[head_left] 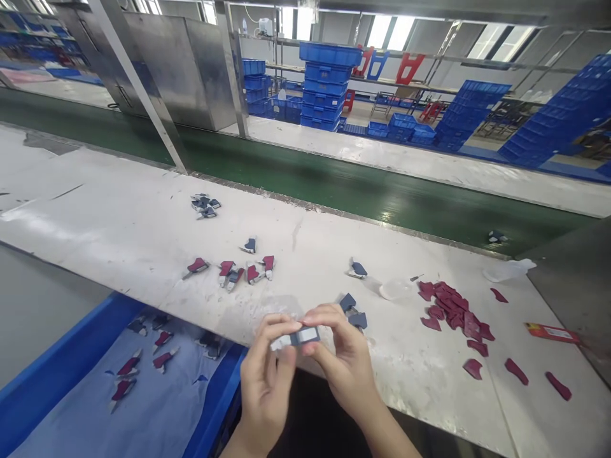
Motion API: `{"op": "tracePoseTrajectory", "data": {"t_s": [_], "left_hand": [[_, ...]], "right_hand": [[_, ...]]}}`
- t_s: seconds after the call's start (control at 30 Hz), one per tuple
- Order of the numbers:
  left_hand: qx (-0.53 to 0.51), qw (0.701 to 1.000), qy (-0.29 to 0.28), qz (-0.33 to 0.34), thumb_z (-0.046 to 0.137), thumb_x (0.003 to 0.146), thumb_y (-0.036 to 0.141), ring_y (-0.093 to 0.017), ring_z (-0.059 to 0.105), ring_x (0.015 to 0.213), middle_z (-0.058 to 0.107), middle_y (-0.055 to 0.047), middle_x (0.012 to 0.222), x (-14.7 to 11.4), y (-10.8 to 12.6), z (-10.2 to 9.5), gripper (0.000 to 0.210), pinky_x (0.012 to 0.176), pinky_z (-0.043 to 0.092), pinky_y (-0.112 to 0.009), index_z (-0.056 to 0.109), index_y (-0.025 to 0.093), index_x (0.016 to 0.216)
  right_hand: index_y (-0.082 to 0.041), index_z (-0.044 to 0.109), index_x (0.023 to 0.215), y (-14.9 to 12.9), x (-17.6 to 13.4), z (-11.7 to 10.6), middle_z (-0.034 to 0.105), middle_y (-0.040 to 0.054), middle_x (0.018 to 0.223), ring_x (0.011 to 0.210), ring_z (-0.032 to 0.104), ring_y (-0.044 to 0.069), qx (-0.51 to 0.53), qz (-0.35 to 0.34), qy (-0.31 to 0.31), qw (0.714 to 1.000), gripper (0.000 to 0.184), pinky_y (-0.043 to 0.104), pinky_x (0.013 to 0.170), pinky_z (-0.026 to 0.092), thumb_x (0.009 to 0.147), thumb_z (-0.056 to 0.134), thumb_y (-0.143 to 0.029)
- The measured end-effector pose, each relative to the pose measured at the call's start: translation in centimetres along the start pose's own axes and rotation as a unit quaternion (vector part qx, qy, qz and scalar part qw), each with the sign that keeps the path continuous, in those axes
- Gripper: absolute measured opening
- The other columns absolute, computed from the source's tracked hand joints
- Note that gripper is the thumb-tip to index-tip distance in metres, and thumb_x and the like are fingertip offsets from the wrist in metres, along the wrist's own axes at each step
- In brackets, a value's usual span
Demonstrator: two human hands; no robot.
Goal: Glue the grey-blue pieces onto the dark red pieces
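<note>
left hand (261, 389) and right hand (347, 364), both nearly closed, pinch opposite ends of one blue-and-white piece (308, 334) (equally near), its long axis crosswise between them.

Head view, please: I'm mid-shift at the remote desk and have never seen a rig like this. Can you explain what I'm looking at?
There is no machine here: a person works with two bare hands. The single picture comes from a camera worn on that person's head, looking forward and down. The left hand and the right hand together hold one small blue-grey and pale piece between their fingers, at the near edge of a white worktable. On the table, loose maroon pieces lie to the right; maroon-and-grey parts and dark blue-grey parts lie to the left. At lower left, a blue bin holds more parts on a pale blue lining. Beyond the table runs a green strip, apparently a conveyor belt.
</note>
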State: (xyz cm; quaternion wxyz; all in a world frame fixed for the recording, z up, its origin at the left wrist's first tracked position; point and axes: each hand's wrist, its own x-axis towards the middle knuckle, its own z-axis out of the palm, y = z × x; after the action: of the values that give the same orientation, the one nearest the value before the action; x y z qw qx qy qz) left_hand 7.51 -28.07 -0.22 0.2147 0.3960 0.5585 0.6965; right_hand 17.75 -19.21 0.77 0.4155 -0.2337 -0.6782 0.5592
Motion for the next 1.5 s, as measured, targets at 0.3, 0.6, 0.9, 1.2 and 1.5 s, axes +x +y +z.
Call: {"op": "tracePoseTrajectory", "data": {"t_s": [0.3, 0.6, 0.9, 1.2, 1.5], "left_hand": [[0.135, 0.975, 0.148, -0.092, 0.057, 0.094, 0.039, -0.025, 0.063, 0.114, 0.071, -0.006, 0.114, 2.0, -4.0, -5.5, 0.028, 0.097, 0.051, -0.034, 0.073, 0.021, 0.108], [0.292, 0.953, 0.015, 0.083, 0.052, 0.095, 0.020, -0.023, 0.063, 0.111, 0.065, -0.009, 0.118, 1.0, -6.3, -8.2, 0.036, 0.093, 0.055, -0.036, 0.064, 0.022, 0.129], [0.381, 0.912, 0.058, 0.140, 0.049, 0.093, 0.009, -0.022, 0.067, 0.106, 0.068, -0.008, 0.115, 2.1, -7.5, -9.0, 0.041, 0.091, 0.056, -0.035, 0.067, 0.024, 0.126], [0.455, 0.860, 0.175, 0.151, 0.054, 0.090, 0.012, -0.027, 0.064, 0.108, 0.072, -0.010, 0.107, 5.5, -7.4, -9.4, 0.028, 0.097, 0.051, -0.046, 0.076, 0.021, 0.104], [0.216, 0.970, 0.065, 0.097, 0.064, 0.089, 0.023, -0.019, 0.071, 0.089, 0.073, -0.005, 0.108, 2.4, 2.5, -4.2, 0.033, 0.078, 0.061, -0.030, 0.067, 0.023, 0.122]], "right_hand": [[-0.031, 0.066, 0.124, 2.2, 7.7, 2.4, 0.066, 0.0053, 0.124, 0.119, 0.053, 0.024, -0.182, -0.051, -0.222, 0.957, 0.038, 0.042, 0.105, 0.044, 0.087, 0.072, -0.038], [-0.017, 0.067, 0.123, 6.5, 14.4, 3.9, 0.069, 0.0142, 0.114, 0.108, 0.063, 0.026, -0.314, 0.068, -0.144, 0.936, 0.036, 0.039, 0.095, 0.047, 0.091, 0.065, -0.033], [-0.014, 0.067, 0.100, 6.5, 15.1, 4.6, 0.074, 0.0090, 0.088, 0.084, 0.069, 0.022, -0.228, 0.168, -0.168, 0.944, 0.017, 0.032, 0.075, 0.051, 0.086, 0.069, -0.023], [-0.018, 0.067, 0.115, 0.9, 9.7, 1.8, 0.073, 0.0058, 0.095, 0.091, 0.068, 0.018, 0.074, 0.156, -0.097, 0.980, 0.034, 0.033, 0.086, 0.053, 0.089, 0.065, -0.040], [-0.023, 0.073, 0.106, -4.2, 5.3, 1.4, 0.074, 0.0022, 0.093, 0.084, 0.069, 0.015, 0.197, 0.139, -0.101, 0.965, 0.023, 0.033, 0.084, 0.058, 0.089, 0.068, -0.037]]}}
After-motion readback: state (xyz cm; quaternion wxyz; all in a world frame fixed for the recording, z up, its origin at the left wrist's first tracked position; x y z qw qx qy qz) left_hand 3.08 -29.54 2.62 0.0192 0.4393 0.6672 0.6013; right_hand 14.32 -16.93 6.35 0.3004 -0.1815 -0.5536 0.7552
